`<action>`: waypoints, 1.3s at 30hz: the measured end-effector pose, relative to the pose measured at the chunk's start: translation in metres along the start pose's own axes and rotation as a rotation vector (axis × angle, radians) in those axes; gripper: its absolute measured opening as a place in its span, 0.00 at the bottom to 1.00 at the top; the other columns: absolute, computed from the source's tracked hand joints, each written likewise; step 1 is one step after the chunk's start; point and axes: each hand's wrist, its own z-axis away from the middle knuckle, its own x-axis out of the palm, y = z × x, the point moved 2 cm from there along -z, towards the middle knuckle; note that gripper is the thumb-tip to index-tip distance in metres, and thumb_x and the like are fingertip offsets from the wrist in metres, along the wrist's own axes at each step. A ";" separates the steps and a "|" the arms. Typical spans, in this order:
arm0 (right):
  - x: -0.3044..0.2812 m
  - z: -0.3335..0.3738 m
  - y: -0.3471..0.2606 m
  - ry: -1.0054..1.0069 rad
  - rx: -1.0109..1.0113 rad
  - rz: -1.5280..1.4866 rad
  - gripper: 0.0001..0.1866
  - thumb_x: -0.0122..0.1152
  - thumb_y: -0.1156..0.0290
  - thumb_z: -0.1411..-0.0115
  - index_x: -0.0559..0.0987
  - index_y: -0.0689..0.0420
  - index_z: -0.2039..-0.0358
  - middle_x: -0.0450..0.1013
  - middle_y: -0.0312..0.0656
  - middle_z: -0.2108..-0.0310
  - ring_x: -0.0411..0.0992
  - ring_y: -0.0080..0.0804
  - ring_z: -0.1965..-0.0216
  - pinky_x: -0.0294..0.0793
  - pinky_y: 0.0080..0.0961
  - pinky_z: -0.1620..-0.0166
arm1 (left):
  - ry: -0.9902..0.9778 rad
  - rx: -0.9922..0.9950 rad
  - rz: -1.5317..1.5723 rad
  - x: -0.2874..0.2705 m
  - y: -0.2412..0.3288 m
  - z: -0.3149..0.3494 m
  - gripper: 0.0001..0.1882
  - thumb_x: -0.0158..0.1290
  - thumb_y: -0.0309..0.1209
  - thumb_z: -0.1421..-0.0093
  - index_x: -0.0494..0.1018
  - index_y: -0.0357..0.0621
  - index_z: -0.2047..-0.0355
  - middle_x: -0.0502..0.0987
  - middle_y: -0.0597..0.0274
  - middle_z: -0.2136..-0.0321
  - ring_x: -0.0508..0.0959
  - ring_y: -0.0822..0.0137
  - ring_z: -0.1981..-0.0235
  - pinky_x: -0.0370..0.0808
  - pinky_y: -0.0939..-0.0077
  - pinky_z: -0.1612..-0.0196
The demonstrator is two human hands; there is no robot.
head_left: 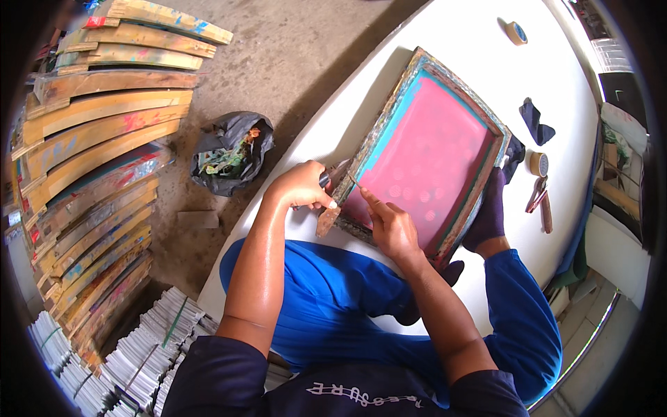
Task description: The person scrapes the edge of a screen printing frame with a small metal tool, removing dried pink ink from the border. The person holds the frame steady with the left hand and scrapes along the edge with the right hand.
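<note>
A screen-printing frame (499,124) with weathered wooden sides, turquoise edging and pink mesh (427,149) lies tilted before me. My left hand (303,186) is closed at its left side, round a dark-handled tool (324,180); the thumb is by the frame's near left corner. My right hand (394,229) reaches over the near end of the mesh, forefinger stretched forward. It grips a thin, dark tool (354,180), whose tip is at the inner edge of the left side; most of it is hidden. My socked foot (488,212) is against the frame's right side.
The frame rests on a white surface (472,28). Tape rolls (516,33) (538,164), a dark cloth (535,121) and a brown-handled tool (546,212) lie to the right. Left are a black rubbish bag (233,153), stacked wooden frames (104,115) and tied white bundles (149,347).
</note>
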 end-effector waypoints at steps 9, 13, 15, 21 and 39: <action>-0.026 -0.015 -0.007 -0.356 1.233 -1.431 0.21 0.52 0.65 0.24 0.74 0.49 0.33 0.68 0.34 0.76 0.56 0.16 0.86 0.53 0.17 0.85 | -0.017 -0.029 0.018 -0.001 0.001 0.001 0.24 0.75 0.31 0.56 0.73 0.36 0.64 0.80 0.60 0.74 0.82 0.68 0.76 0.78 0.71 0.75; -0.011 -0.011 -0.004 -0.228 0.709 -0.902 0.22 0.52 0.65 0.24 0.73 0.51 0.32 0.67 0.31 0.76 0.57 0.16 0.84 0.55 0.18 0.83 | -0.025 0.019 0.065 -0.001 -0.008 -0.005 0.24 0.75 0.30 0.55 0.73 0.35 0.63 0.80 0.59 0.74 0.82 0.68 0.76 0.79 0.73 0.73; -0.009 -0.011 0.000 -0.203 0.478 -0.638 0.21 0.53 0.66 0.24 0.74 0.53 0.33 0.67 0.30 0.76 0.58 0.16 0.81 0.59 0.17 0.78 | -0.025 0.010 0.054 0.000 -0.009 -0.007 0.24 0.75 0.30 0.55 0.73 0.35 0.63 0.80 0.59 0.74 0.82 0.68 0.76 0.79 0.73 0.73; -0.045 -0.030 -0.026 -0.371 0.952 -0.755 0.19 0.54 0.69 0.26 0.78 0.58 0.38 0.75 0.38 0.67 0.68 0.23 0.66 0.71 0.24 0.61 | -0.037 0.032 0.072 0.001 -0.012 -0.009 0.23 0.75 0.28 0.55 0.73 0.35 0.66 0.79 0.59 0.74 0.81 0.68 0.77 0.79 0.73 0.73; -0.044 -0.038 -0.055 -0.194 0.581 -0.177 0.18 0.55 0.68 0.29 0.80 0.53 0.41 0.79 0.62 0.57 0.79 0.60 0.51 0.76 0.44 0.48 | -0.005 0.085 0.035 0.002 -0.013 -0.009 0.23 0.76 0.33 0.59 0.76 0.38 0.68 0.80 0.58 0.79 0.81 0.69 0.79 0.76 0.70 0.77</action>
